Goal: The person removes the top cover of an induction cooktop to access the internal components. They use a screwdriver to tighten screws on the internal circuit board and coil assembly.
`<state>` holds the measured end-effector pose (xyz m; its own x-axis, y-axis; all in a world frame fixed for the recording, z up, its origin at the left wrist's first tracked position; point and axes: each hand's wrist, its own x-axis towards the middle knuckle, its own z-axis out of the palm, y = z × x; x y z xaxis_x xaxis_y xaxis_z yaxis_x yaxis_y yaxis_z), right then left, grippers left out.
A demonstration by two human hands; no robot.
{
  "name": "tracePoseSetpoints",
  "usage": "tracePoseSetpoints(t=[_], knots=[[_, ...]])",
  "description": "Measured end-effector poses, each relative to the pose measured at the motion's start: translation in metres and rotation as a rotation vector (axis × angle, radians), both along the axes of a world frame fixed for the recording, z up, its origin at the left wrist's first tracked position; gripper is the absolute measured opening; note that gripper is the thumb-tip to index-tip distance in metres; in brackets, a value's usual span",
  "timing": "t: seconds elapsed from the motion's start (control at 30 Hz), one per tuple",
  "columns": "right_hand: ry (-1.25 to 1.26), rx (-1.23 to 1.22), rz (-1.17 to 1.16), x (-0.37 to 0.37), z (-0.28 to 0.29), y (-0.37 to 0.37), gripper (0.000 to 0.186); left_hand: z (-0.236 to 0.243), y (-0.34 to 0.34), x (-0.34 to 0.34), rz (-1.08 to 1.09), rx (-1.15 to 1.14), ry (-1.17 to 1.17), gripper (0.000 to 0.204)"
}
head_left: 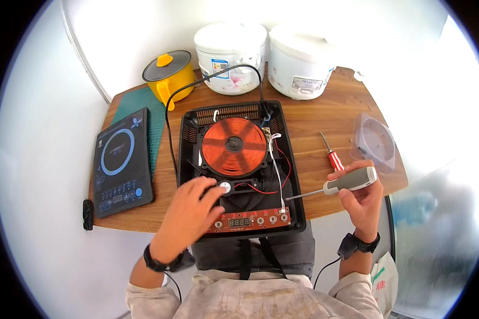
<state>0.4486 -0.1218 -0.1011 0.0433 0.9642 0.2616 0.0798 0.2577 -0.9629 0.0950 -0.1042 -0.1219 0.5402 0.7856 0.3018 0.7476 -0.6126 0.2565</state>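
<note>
An opened induction cooker base (295, 178) lies at the table's front edge, its round copper coil (218, 143) exposed. Along its near side runs a red-brown control board (239, 222) with a small display and buttons. My right hand (364, 204) grips a screwdriver (356, 181) by its grey and white handle; the shaft points left, its tip over the base near a white wire connector. My left hand (189, 210) reaches over the base's left front corner with fingers apart, beside a small round white part (225, 187). The hand covers the board's left end.
A second screwdriver (334, 159), red-handled, and a clear plastic lid (375, 141) lie at right. The dark cooktop panel (125, 170) rests on a green mat (135, 98) at left. Behind stand a yellow pot (170, 82) and two white rice cookers (231, 58). A black power cord (207, 77) loops over the table.
</note>
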Motion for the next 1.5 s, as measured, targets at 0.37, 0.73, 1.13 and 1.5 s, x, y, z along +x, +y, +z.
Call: tracePoseSetpoints(t=[0.37, 0.73, 1.13, 1.5], knots=[[0.083, 0.005, -0.013, -0.007, -0.011, -0.004, 0.043, -0.044, -0.05, 0.043, 0.001, 0.019, 0.038, 0.059], [0.101, 0.064, 0.006, -0.013, -0.004, 0.002, 0.044, -0.049, -0.037, 0.045, 0.013, 0.095, 0.055, 0.057], [-0.012, 0.088, -0.081, -0.011, 0.002, 0.009, 0.054, -0.045, -0.006, 0.046, 0.008, 0.029, -0.038, 0.053], [-0.082, 0.17, -0.211, -0.003, -0.018, -0.01, 0.067, -0.046, -0.023, 0.06, 0.116, 0.003, -0.069, 0.053]])
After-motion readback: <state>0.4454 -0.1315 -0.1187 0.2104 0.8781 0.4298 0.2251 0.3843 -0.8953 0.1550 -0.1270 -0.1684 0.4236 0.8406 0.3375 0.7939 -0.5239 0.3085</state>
